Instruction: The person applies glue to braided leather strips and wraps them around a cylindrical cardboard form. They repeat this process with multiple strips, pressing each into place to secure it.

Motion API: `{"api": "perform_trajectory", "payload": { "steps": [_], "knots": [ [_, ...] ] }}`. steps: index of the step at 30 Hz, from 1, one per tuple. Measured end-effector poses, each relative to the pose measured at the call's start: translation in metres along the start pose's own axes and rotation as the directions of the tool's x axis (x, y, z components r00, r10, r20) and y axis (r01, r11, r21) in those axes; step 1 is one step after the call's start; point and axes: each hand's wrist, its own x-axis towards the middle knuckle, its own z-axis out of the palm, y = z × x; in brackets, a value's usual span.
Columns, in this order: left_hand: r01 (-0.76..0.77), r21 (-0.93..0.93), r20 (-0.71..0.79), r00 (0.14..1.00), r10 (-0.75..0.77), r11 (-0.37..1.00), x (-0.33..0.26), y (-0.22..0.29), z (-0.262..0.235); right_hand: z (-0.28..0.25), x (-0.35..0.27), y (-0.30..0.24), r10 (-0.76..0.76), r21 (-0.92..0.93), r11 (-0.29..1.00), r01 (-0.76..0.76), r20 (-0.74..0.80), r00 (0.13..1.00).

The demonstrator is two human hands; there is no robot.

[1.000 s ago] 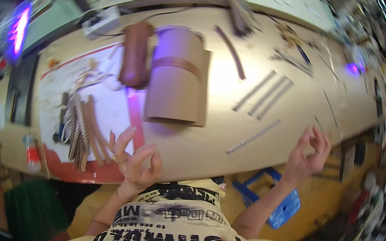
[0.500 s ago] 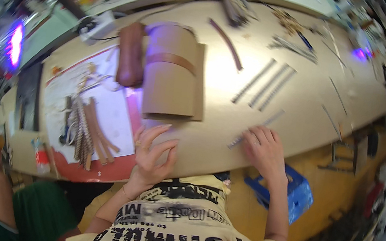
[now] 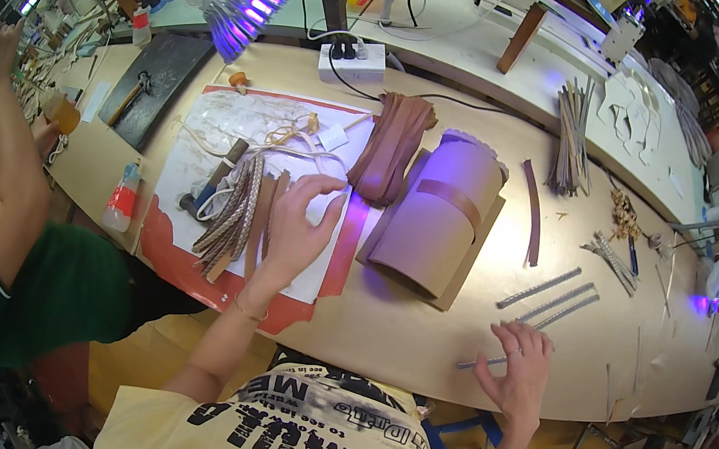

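Grey strip [image 3: 469, 364] shows above the table [image 3: 417, 335], lower right of the frame, partly hidden by the right hand [image 3: 521, 371]; that grip is spread, contact unclear. Three similar strips [image 3: 539, 289] lie just above. The left hand [image 3: 295, 232], its grip apart, is beside braided cords [image 3: 234, 223], left of centre.

Head view only: I look through the left of two lenses worn on the head, aimed steeply down and forward over the shirt [image 3: 318, 437]. Landmark: the brown roll [image 3: 426, 248], slightly right of centre. The shirt, below the roll, is closest to me. My field takes in the left hand [image 3: 295, 238] left of the roll, the right hand [image 3: 524, 370] below-right, the lamp [image 3: 239, 7] above-left, the white bench [image 3: 469, 50] beyond. Fisheye: straight edges bow rimward.
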Motion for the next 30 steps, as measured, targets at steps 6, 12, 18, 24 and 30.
{"api": "perform_trajectory", "payload": {
  "steps": [6,12,18,24,30],
  "knots": [
    [-0.074,0.005,0.251,0.965,0.070,0.997,0.045,0.000,0.039,0.005,0.092,-0.022,0.040,0.127,0.992,0.011,-0.397,0.917],
    [-0.030,-0.132,0.287,0.956,0.067,0.991,0.035,0.008,0.067,-0.005,0.082,0.003,0.158,0.210,0.969,-0.127,-0.138,0.978],
    [0.004,-0.129,0.272,0.962,0.032,0.992,0.023,-0.009,0.085,-0.014,-0.020,0.038,0.309,-0.046,0.951,-0.305,0.166,0.937],
    [0.530,-0.454,0.496,0.818,-0.291,0.716,0.032,-0.006,0.076,0.019,-0.059,0.036,0.202,-0.199,0.968,-0.155,0.243,0.949],
    [0.623,-0.557,0.519,0.777,-0.355,0.549,0.036,0.002,0.072,0.031,-0.053,0.040,0.099,-0.204,0.978,-0.045,0.263,0.960]
  ]
}}
